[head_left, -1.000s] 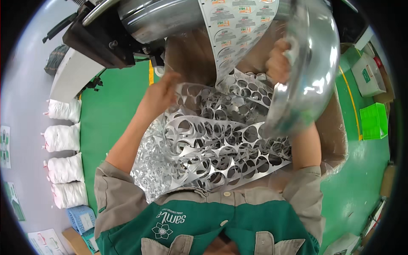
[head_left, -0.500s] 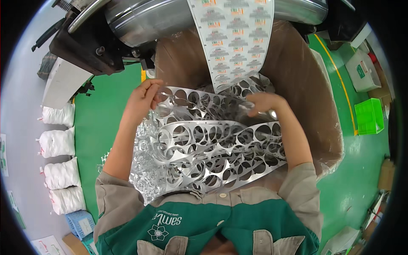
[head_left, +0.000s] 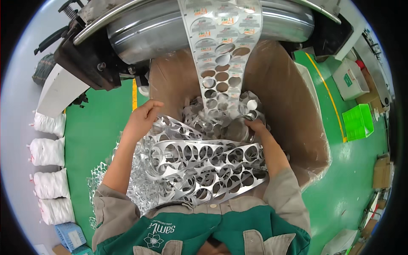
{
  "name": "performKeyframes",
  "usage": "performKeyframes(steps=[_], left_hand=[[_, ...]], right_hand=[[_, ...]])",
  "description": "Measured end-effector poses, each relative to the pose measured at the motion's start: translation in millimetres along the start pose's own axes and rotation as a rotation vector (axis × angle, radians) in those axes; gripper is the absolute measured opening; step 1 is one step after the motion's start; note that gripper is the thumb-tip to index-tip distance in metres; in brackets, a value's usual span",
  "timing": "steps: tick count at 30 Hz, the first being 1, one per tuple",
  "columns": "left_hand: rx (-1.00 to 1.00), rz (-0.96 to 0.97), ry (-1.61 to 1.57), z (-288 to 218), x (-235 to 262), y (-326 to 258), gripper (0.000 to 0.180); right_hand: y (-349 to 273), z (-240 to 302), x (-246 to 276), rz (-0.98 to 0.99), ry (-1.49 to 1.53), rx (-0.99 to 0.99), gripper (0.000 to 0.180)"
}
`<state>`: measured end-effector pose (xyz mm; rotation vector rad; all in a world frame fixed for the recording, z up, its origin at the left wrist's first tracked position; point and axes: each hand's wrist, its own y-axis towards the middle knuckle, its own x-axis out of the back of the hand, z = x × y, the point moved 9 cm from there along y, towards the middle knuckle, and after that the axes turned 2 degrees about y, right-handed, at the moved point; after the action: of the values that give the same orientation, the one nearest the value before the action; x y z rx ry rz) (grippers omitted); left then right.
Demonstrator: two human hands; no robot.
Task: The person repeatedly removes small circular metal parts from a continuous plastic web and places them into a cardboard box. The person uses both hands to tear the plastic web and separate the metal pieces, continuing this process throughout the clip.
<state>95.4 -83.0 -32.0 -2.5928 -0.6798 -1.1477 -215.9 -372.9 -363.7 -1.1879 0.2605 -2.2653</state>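
Note:
A printed foil web (head_left: 225, 25) hangs from a metal roller. Its lower part is punched with round holes, and loose discs lie in the brown bin below. My left hand (head_left: 142, 121) is above the left end of a punched silver foil strip (head_left: 182, 127), fingers curled toward the thumb; whether they grip anything is hidden. At the bottom of the web, my right hand (head_left: 257, 126) closes on the edge of a dull silver rounded piece (head_left: 237, 129), whose kind I cannot make out. Folded punched strips (head_left: 204, 155) lie in front of both hands.
The metal roller (head_left: 148, 36) spans the top. A plastic-lined brown bin (head_left: 293, 123) surrounds the scrap on the right. Shredded foil (head_left: 140, 178) heaps at the left. White bundles (head_left: 46, 151) stand far left, a green crate (head_left: 358, 122) far right.
The web's lower end, printed before, now shows punched holes. My left hand has moved away from the strip's upper edge, which has dropped lower. My right hand has moved down in the picture.

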Motion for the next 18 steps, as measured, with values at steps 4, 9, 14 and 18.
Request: performKeyframes(steps=[4, 9, 14, 18], left_hand=[[0.035, 0.098, -0.141, -8.7, -17.4, 3.7, 0.023], [0.016, -0.031, -0.376, -12.8, 26.1, -11.3, 0.025], [-0.106, -0.069, -0.811, -84.8, 58.7, -25.9, 0.03], [-0.386, -0.181, -1.008, -111.6, 131.9, -54.7, 0.035]], right_hand=[[-27.9, 99.3, 31.5, 0.017, -0.374, 0.446, 0.069], [-159.8, 278.0, 144.5, 0.194, 0.161, 0.67, 0.03], [-153.3, 255.1, 145.3, 0.752, 1.454, 0.819, 0.029], [-72.3, 172.3, 31.5, 0.568, 0.563, 0.359, 0.039]])
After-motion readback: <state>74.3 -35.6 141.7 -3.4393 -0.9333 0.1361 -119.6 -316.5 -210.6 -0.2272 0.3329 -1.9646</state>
